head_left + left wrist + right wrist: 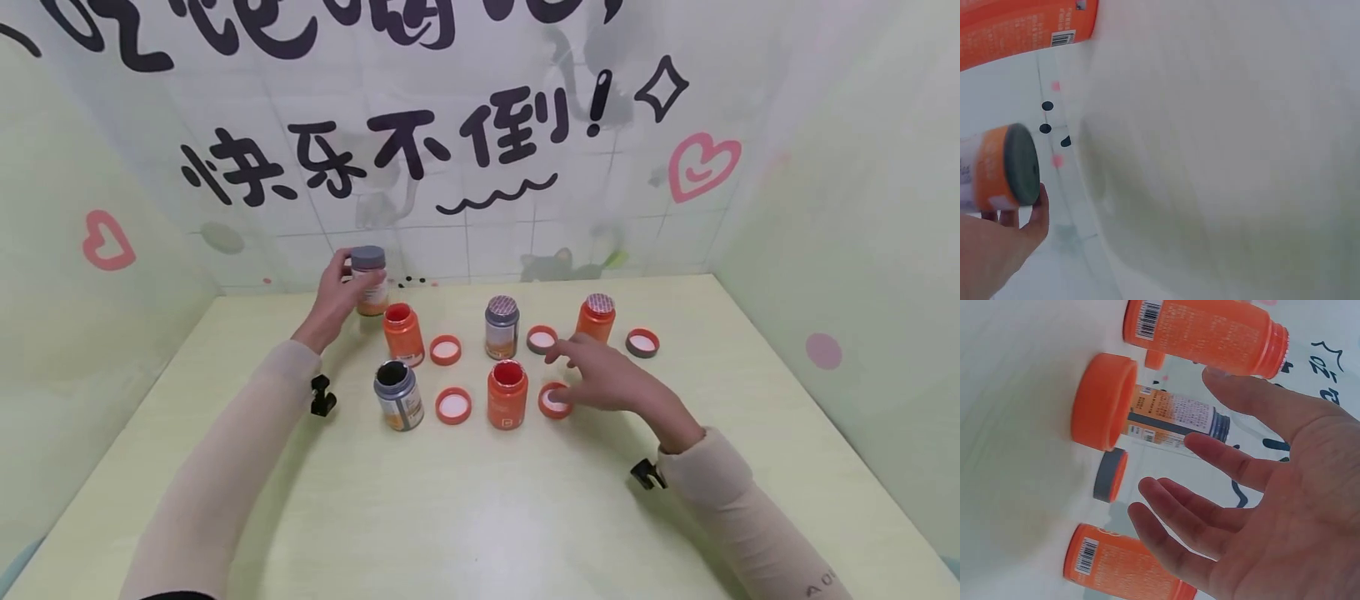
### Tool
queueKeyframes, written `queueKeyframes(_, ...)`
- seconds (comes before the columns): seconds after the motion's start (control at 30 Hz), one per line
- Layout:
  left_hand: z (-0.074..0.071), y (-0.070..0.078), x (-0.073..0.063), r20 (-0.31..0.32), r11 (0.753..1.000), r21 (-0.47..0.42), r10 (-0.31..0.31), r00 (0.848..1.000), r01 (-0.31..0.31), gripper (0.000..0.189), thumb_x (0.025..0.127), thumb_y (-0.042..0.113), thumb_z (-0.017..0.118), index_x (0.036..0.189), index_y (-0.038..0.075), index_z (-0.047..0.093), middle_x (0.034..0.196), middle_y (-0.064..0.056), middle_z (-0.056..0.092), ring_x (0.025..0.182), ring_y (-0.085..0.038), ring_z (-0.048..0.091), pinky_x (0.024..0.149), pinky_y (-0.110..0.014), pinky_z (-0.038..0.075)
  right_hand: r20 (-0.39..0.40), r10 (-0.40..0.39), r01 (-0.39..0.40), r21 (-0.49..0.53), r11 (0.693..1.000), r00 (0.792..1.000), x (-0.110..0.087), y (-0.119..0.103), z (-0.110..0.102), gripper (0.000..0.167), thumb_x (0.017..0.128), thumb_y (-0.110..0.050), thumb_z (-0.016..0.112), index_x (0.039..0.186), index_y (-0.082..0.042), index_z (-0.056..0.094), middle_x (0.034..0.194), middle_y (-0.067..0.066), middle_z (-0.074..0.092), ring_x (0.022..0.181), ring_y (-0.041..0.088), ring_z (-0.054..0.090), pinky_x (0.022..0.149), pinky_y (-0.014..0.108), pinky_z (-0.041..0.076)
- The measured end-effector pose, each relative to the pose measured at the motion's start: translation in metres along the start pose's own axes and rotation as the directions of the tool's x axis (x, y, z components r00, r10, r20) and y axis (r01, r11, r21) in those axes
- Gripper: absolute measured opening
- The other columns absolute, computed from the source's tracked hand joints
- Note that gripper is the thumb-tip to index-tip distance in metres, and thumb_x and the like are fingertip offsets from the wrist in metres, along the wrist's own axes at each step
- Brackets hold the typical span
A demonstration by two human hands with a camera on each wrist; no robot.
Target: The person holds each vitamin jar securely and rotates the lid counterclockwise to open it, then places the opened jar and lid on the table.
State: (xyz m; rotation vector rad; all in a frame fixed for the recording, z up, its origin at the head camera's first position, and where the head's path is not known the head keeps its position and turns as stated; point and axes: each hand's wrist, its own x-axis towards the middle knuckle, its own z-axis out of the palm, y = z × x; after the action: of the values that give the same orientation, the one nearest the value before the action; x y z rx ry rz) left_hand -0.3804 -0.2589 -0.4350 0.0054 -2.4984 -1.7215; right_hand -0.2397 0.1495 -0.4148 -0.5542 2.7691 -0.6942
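Observation:
At the back left my left hand (pixel 335 298) grips a white and orange jar with a grey lid (pixel 368 257). The left wrist view shows the dark base of this jar (pixel 1021 164), with fingers wrapped behind it. My right hand (pixel 609 377) is over the right part of the table with fingers spread and holding nothing. Its fingertips hover around an orange lid (pixel 1088 400) that lies beside an open orange jar (pixel 507 404). Behind the right hand stands an orange jar with a foil seal (pixel 595 321), partly hidden.
A grey jar with a foil seal (pixel 502 333) stands mid-table. Left of it are an open orange jar (pixel 405 340) and an open grey jar (pixel 401 404). Several loose lids lie between jars, including a grey-rimmed one (pixel 642 346) at right. A printed wall sheet (pixel 420 250) closes the back.

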Motion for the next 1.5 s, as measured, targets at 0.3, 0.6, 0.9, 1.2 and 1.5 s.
queueKeyframes(0.3,-0.020,-0.006,-0.036,-0.057,0.989,-0.106,0.101,0.993,-0.107,0.040,0.100,0.027,0.058,0.137,0.023,0.043,0.119,0.006,0.059,0.108,-0.014,0.060,0.096,-0.031,0.048,-0.105,-0.062,0.061,-0.005,0.998,0.993,-0.006,-0.004,-0.010,0.045,0.088,-0.029,0.080,0.129,-0.016,0.067,0.128,0.008,0.063,0.121,0.033,0.063,0.090,0.045,0.059)
queueKeyframes(0.6,-0.020,0.009,-0.083,-0.012,0.986,-0.041,0.160,0.987,-0.160,0.029,0.098,0.028,0.068,0.123,0.023,0.053,0.098,0.013,0.066,0.081,-0.008,0.071,0.077,-0.021,0.058,-0.182,-0.100,0.099,-0.019,0.995,0.978,-0.012,-0.011,-0.016,0.036,0.089,-0.028,0.080,0.122,-0.016,0.069,0.124,0.006,0.064,0.114,0.029,0.064,0.091,0.046,0.059)
queueKeyframes(0.9,-0.019,0.022,-0.134,-0.014,0.975,-0.034,0.220,0.975,-0.220,0.022,0.096,0.018,0.068,0.115,0.017,0.058,0.092,0.013,0.070,0.075,-0.010,0.072,0.074,-0.022,0.059,-0.226,-0.120,0.117,-0.026,0.993,0.967,-0.019,-0.015,-0.020,0.036,0.090,-0.029,0.079,0.122,-0.016,0.069,0.124,0.005,0.064,0.106,0.024,0.064,0.088,0.044,0.058)
queueKeyframes(1.2,-0.001,0.054,-0.178,0.078,0.922,-0.039,0.387,0.919,-0.385,0.025,0.088,0.002,0.067,0.112,0.002,0.061,0.091,0.008,0.068,0.076,-0.013,0.069,0.074,-0.026,0.058,-0.280,-0.176,0.178,-0.017,0.984,0.944,-0.023,-0.021,-0.025,0.031,0.091,-0.024,0.078,0.120,-0.014,0.069,0.122,0.003,0.067,0.107,0.022,0.064,0.090,0.043,0.057)
queueKeyframes(1.5,0.040,0.068,-0.199,0.210,0.873,-0.192,0.483,0.850,-0.449,0.029,0.083,-0.002,0.067,0.111,-0.004,0.060,0.095,-0.003,0.069,0.079,-0.017,0.069,0.073,-0.030,0.060,-0.380,-0.274,0.307,0.027,0.951,0.884,-0.029,-0.031,-0.025,0.020,0.096,-0.023,0.073,0.114,-0.015,0.070,0.118,0.000,0.070,0.103,0.017,0.063,0.085,0.037,0.056)
